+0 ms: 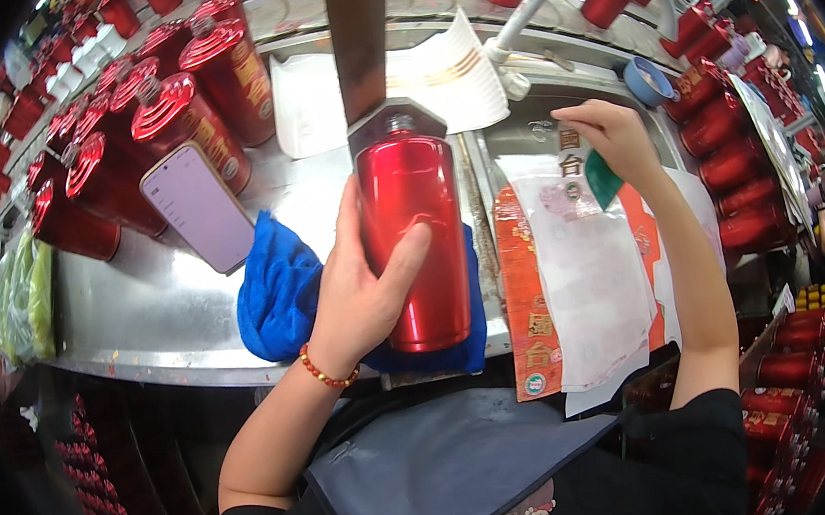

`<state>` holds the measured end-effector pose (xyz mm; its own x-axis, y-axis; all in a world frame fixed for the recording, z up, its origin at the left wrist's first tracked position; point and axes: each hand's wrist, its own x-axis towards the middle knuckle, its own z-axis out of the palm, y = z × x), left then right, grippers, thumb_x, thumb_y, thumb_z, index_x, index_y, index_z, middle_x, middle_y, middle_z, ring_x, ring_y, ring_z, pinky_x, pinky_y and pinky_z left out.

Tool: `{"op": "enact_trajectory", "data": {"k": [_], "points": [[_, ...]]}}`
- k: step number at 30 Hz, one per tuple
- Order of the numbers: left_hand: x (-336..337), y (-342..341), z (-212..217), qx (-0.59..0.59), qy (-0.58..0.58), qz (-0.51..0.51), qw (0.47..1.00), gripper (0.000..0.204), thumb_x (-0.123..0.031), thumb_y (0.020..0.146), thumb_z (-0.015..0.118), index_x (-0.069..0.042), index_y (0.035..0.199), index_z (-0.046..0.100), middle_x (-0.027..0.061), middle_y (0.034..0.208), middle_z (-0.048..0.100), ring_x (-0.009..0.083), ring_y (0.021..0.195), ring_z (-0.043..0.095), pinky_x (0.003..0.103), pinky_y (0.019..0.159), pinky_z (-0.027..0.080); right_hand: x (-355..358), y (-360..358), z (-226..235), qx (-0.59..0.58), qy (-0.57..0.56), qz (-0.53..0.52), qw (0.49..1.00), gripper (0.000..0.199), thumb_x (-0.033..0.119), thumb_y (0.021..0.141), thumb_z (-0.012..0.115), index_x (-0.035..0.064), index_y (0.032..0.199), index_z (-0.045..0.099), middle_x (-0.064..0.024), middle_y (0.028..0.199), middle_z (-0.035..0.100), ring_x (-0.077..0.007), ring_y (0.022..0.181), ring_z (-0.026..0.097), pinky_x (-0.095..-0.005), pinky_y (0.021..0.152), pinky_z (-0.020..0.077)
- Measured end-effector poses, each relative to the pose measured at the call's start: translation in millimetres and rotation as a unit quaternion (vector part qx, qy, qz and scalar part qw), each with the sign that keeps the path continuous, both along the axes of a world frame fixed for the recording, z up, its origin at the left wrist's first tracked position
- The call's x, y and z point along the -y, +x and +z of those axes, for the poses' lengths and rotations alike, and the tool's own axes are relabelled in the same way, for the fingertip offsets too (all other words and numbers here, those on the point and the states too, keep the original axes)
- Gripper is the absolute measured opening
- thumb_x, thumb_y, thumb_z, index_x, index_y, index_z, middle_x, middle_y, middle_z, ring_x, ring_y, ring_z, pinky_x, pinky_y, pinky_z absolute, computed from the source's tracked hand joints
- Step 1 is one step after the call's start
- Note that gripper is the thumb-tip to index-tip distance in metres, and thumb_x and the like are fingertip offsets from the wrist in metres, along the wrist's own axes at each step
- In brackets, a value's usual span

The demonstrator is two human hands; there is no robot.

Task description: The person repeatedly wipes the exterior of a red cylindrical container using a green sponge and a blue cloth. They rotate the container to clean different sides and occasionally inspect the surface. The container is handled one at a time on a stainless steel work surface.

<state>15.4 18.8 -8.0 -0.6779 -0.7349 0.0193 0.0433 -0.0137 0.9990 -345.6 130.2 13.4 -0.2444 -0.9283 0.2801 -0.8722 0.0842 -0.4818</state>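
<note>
Fingers [410, 248] gripping red bottle [414, 242], blue cloth [280, 291] beneath

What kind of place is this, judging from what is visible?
Probably a small bottling or labelling workshop. The left hand holds a red bottle on a steel bench, many identical red bottles stand behind, and the right hand reaches to a stack of label sheets.

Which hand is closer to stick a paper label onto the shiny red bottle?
Probably the right hand: it already pinches a green scraper over the label sheets. The left hand is wrapped around the red bottle, steadying it on the blue cloth.
</note>
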Motion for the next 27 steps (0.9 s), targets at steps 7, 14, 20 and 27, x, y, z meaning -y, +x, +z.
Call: {"op": "enact_trajectory", "data": {"k": [7,14,20,27], "points": [[13.2,-0.1,8.9,-0.033,0.058,-0.086,0.994,0.073,-0.027,0.103,0.064,0.002,0.157,0.024,0.0167,0.14,0.055,0.0213,0.127,0.056,0.036,0.109,0.045,-26.2,117.9,94.3,0.007,-0.079,0.132,0.988,0.028,-0.01,0.087,0.064,-0.0013,0.111,0.076,-0.0108,0.078,0.067,-0.0179,0.067,0.063,-0.0284,0.062,0.0468],[14.6,2.2,6.3,-0.078,0.088,-0.103,0.988,0.073,-0.036,0.108,0.052,0.0,0.162,0.018,0.0159,0.152,0.046,0.0211,0.136,0.05,0.036,0.114,0.041,-21.9,186.9,127.3,0.267,-0.073,0.155,0.948,0.018,-0.009,0.078,0.069,-0.0021,0.093,0.077,-0.0103,0.073,0.07,-0.0138,0.061,0.066,-0.024,0.056,0.0453],[1.7,23.8,18.9,-0.053,-0.014,-0.03,0.998,0.096,-0.048,0.101,0.06,0.007,0.161,0.009,0.0266,0.162,0.03,0.0345,0.15,0.034,0.043,0.122,0.028,17.1,190.0,91.2,0.336,-0.009,0.096,0.937,0.013,-0.005,0.093,0.067,-0.0032,0.103,0.075,-0.0066,0.093,0.074,-0.008,0.082,0.069,-0.0208,0.071,0.052],[-6.4,25.4,5.1,0.059,-0.165,-0.049,0.983,0.116,-0.037,0.085,0.084,0.009,0.16,0.008,0.0312,0.156,0.033,0.041,0.147,0.035,0.046,0.121,0.03,46.3,178.4,50.0,0.335,-0.036,0.088,0.938,0.013,0.0,0.097,0.068,-0.0023,0.108,0.075,-0.0055,0.1,0.074,-0.0077,0.091,0.067,-0.0218,0.081,0.0531]]}}
